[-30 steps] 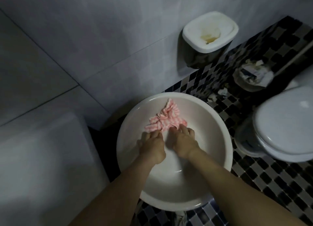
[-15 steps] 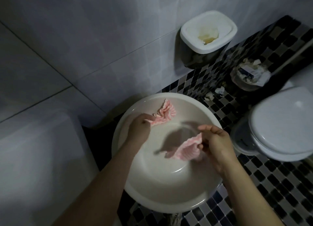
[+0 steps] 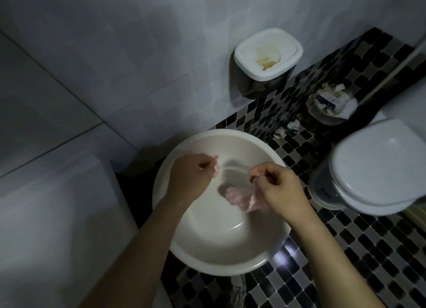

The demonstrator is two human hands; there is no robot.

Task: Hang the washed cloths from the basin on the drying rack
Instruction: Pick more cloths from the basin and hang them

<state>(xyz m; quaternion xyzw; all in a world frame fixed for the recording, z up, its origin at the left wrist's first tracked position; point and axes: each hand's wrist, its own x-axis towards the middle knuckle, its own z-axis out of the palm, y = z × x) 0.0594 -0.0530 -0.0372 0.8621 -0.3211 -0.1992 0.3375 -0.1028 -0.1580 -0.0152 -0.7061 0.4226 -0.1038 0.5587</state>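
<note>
While I'm leaning over the basin (image 3: 219, 265), which sits on the checkered floor (image 3: 368, 250) right up against the wall (image 3: 115, 54), both hands are busy over it. My left hand (image 3: 191, 176) is curled into a fist above the far left part of the bowl, gripping a pink cloth (image 3: 215, 168). Only a little bit of it pokes out past my knuckles, so honestly that's all I can say about that one. My right hand (image 3: 281, 190) is over the right side, with thumb and fingers pinching the top edge of the other cloth (image 3: 237, 198), also pink. It hangs down crumpled over the middle of the basin. It's kinda blurry, and I can't tell if its low end touches the bottom or just dangles above. The two hands are apart, with bare white bowl between them. Off to the right is the toilet (image 3: 380, 164) with the lid down, and beyond it a small bin (image 3: 332, 104) stuffed with paper, a few scraps lying on the tiles beside it. A box (image 3: 267, 58) with a stained white top is on the wall above the basin. To my left is a pale ledge (image 3: 57, 215). Pretty dim in here overall.
</note>
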